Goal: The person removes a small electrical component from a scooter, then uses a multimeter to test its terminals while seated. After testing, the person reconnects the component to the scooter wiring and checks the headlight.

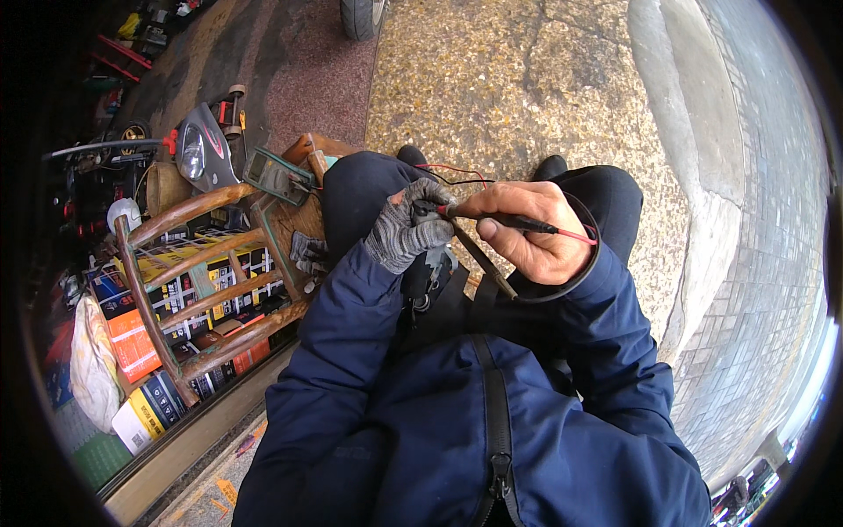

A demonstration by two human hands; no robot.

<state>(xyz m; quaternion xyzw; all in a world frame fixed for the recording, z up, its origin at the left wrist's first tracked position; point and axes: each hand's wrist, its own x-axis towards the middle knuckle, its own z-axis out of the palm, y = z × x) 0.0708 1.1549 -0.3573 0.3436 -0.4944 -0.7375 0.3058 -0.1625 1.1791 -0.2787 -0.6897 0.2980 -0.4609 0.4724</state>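
Observation:
My left hand, in a grey striped knit glove, is closed around a small dark part above my lap. Its kind is mostly hidden by the fingers. My bare right hand pinches a test probe with a black grip and a red lead. The probe's front end points left and meets the dark part; exact contact is too small to tell. A dark sheathed cable slants down from between the hands, and a black loop curves around my right hand. A multimeter lies at my left.
The multimeter rests on a wooden chair, near another striped glove. Boxes and a white cloth are beyond the chair. A headlight fairing stands at upper left. A tyre shows at the top. Red and black leads cross between my knees.

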